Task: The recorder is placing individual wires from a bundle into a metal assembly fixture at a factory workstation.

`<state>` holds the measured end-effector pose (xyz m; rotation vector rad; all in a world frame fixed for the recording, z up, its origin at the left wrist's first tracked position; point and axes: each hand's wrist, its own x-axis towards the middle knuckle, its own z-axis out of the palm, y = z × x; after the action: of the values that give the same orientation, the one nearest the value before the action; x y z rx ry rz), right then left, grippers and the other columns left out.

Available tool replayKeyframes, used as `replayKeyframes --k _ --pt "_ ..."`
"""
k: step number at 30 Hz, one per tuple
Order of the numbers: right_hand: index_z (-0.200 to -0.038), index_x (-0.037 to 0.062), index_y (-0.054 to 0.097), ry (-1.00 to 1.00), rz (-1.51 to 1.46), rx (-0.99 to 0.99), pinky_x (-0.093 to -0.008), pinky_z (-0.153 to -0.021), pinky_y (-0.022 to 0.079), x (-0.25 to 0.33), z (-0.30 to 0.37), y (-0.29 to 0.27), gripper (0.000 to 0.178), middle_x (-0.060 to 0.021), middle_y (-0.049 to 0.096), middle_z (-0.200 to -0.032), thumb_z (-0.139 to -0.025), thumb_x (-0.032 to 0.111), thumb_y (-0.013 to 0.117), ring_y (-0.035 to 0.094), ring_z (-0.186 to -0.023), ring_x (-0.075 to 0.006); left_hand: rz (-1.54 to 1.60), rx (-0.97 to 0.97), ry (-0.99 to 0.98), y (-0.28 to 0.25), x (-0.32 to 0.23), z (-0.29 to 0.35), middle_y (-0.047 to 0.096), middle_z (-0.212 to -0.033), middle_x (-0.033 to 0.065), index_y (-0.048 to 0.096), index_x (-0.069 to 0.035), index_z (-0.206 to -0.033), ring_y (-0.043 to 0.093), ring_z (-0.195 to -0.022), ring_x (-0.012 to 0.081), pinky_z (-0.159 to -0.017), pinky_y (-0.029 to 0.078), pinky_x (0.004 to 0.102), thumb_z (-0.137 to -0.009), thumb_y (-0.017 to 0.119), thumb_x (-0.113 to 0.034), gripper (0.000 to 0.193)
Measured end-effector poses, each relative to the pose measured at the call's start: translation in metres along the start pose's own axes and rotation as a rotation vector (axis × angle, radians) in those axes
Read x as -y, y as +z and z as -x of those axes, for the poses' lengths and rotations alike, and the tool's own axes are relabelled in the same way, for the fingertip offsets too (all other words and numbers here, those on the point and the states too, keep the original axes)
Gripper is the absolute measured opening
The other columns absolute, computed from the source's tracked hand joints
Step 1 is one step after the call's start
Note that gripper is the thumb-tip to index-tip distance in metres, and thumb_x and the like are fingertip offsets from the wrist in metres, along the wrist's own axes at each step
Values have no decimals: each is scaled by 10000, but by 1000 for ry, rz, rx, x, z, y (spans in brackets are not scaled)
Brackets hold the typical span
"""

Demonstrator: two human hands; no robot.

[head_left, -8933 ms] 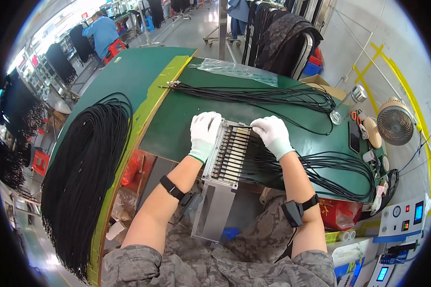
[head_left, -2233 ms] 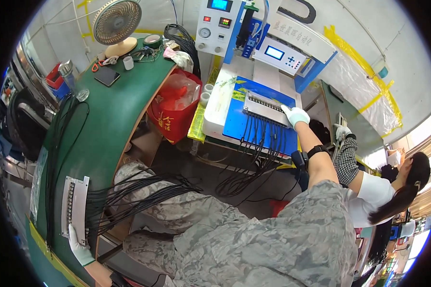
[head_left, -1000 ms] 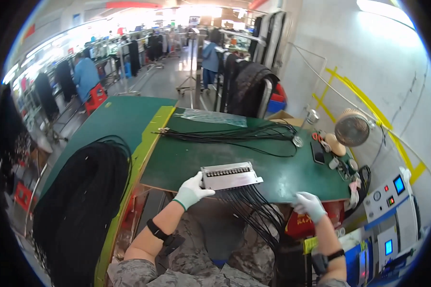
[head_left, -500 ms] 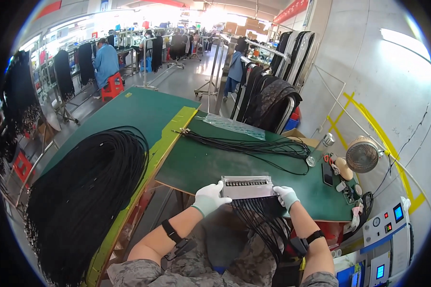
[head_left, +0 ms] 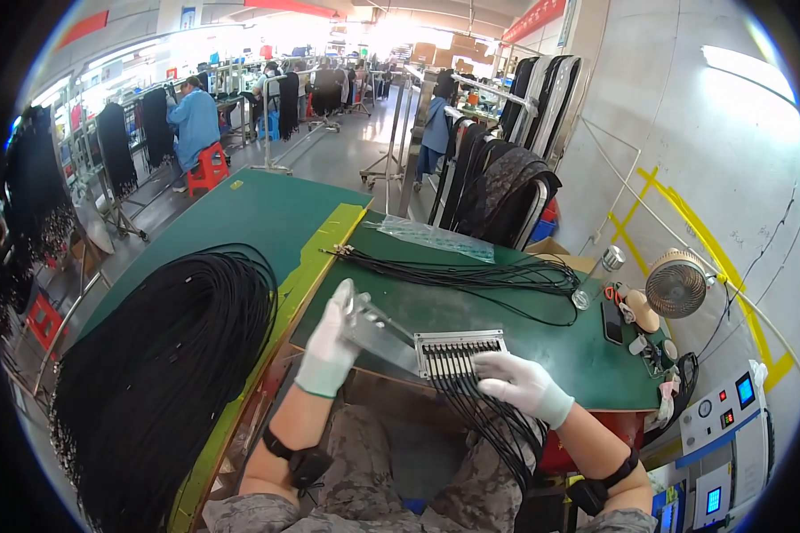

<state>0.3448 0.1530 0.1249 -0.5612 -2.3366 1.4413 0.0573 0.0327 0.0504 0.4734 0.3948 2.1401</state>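
Note:
My gloved left hand grips a clear, shiny plate, held tilted above the table to the left of a metal fixture. The plate is smeared by motion. In the fixture lies a row of cable ends with pale connectors, side by side. Their black cables hang over the near table edge toward my lap. My gloved right hand lies at the right end of the row, fingers apart and touching or just over the cables.
A large bundle of black cables covers the left table. A smaller cable bundle lies behind the fixture, near a plastic sheet. At right are a glass bottle, phone, fan and control machine.
The plate has come off the fixture and moved left in my left hand, uncovering the row of cable ends. My right hand has shifted from the fixture's right edge onto the cable row.

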Motion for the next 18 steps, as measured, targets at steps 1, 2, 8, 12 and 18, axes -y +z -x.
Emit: replayKeyframes --k 1,2,8,12,18 --pt "-1219 32 583 112 186 -68 -327 -900 492 -20 8 -14 429 -135 675 -1092 -886 292 656 642 -1036 -216 -127 -139 -14 -18 -10 -1 566 -1213 118 423 -42 -1403 585 -1007 227 -908 481 384 -932 631 -283 568" --pt "-1205 42 598 225 370 -134 -335 -902 492 -43 17 -30 472 -144 675 -1092 -869 366 666 649 -1029 -234 -257 -281 -26 -39 -20 2 551 -1249 116 446 -30 -1385 578 -1032 199 -912 477 376 -945 615 -265 526" --pt "-1158 24 626 633 660 -124 -380 -914 479 -86 63 -35 641 -179 677 -1065 -816 567 628 628 -1028 -341 -1242 -205 232 -70 -35 29 578 -1220 156 523 -24 -1320 551 -1099 312 -1004 422 410 -857 708 -282 562" --pt "-1140 -3 628 618 673 -52 -381 -903 482 -96 47 -35 666 -194 677 -1028 -818 580 620 639 -1006 -326 -2109 383 419 -31 -3 15 510 -1330 204 506 -70 -1347 436 -1285 357 -1110 294 467 -751 751 -446 747" --pt "-1136 -45 614 671 427 178 -381 -908 480 -97 16 -21 689 -220 667 -998 -839 577 602 637 -1015 -303 -2224 625 224 -39 53 -5 451 -1393 199 457 -139 -1391 363 -1342 369 -1139 206 525 -693 691 -624 881"
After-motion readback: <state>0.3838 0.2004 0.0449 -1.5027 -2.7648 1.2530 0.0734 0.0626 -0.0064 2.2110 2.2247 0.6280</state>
